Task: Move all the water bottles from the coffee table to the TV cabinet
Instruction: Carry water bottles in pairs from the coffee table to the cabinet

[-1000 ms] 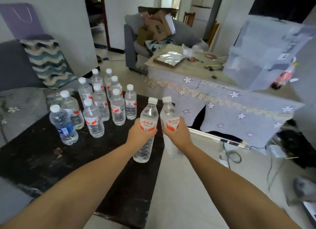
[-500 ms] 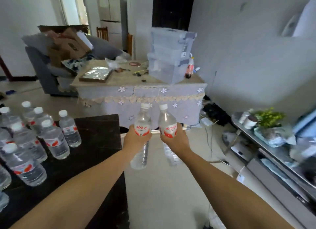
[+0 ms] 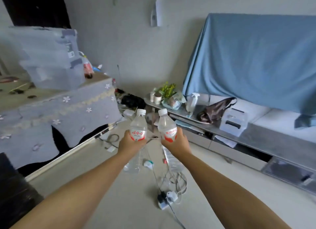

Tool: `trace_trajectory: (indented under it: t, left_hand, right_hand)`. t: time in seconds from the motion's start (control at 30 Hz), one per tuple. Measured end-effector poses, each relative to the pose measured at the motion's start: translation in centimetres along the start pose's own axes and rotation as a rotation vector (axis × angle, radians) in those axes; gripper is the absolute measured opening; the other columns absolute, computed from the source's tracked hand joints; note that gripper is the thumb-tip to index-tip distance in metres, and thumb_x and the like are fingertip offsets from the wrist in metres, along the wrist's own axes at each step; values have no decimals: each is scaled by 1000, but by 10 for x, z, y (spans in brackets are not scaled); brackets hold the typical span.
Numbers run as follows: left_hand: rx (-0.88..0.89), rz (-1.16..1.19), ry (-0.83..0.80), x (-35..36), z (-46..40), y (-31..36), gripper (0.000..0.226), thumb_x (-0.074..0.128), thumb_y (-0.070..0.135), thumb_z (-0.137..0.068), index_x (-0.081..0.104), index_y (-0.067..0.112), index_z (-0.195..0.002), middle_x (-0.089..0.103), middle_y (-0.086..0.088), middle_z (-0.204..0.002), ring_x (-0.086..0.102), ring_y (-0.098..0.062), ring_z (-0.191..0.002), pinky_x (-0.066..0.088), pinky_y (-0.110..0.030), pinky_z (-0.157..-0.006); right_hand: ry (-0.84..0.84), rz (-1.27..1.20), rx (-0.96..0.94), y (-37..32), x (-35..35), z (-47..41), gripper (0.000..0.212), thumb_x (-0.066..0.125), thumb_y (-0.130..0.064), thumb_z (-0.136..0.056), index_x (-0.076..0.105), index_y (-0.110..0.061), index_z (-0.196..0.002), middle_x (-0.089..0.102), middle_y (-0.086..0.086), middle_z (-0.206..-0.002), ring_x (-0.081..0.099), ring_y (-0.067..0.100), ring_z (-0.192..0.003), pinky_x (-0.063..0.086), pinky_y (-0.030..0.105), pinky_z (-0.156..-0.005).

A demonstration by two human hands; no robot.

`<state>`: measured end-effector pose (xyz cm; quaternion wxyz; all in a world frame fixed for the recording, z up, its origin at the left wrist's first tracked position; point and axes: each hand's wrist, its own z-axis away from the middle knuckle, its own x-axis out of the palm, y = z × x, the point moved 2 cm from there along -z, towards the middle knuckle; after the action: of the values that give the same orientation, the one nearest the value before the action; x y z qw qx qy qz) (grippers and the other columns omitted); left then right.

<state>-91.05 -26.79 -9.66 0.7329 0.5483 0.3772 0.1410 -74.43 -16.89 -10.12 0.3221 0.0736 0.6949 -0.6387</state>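
My left hand (image 3: 130, 143) grips a clear water bottle (image 3: 138, 126) with a red and white label and white cap, held upright. My right hand (image 3: 178, 143) grips a second water bottle (image 3: 166, 125) of the same kind, side by side with the first. Both are held over the floor, short of the grey TV cabinet (image 3: 263, 136) that runs along the right wall. A corner of the dark coffee table (image 3: 12, 182) shows at the lower left; the other bottles on it are out of view.
On the cabinet lie a small plant (image 3: 166, 90), a spray bottle (image 3: 192, 100), a dark bag (image 3: 215, 110) and a white box (image 3: 233, 122), under a blue-draped screen (image 3: 256, 61). A cloth-covered table (image 3: 56, 109) stands left. Cables and a power strip (image 3: 165, 199) lie on the floor.
The view has swung right from the coffee table towards the TV cabinet. Both hands still hold their bottles, now carried away from the table; the remaining bottles have left the view.
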Motion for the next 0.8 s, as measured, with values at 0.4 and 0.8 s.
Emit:
trace_trajectory:
  t: [0.4,0.8]
  left_hand:
    - [140,-62,-447,308,84,112,51,80,30,-70,57,15,-112,65,-3,-101,57,-21,-86,41,-26,-68]
    - [233,-132,-734,535,148,185,55,78,38,-70,54,19,-116,67,-3,-106,63,-26,-96,51,-34,-79]
  right_hand:
    - [348,40,253,180,-276,23,63,76,-32,-76,42,-20,-129,52,7,-116,54,19,-94,45,30,-77]
    - [629,-35,483,308,-459,43,60,76,-32,-73,43,-18,-122,57,11,-113,61,24,-90,51,35,-76]
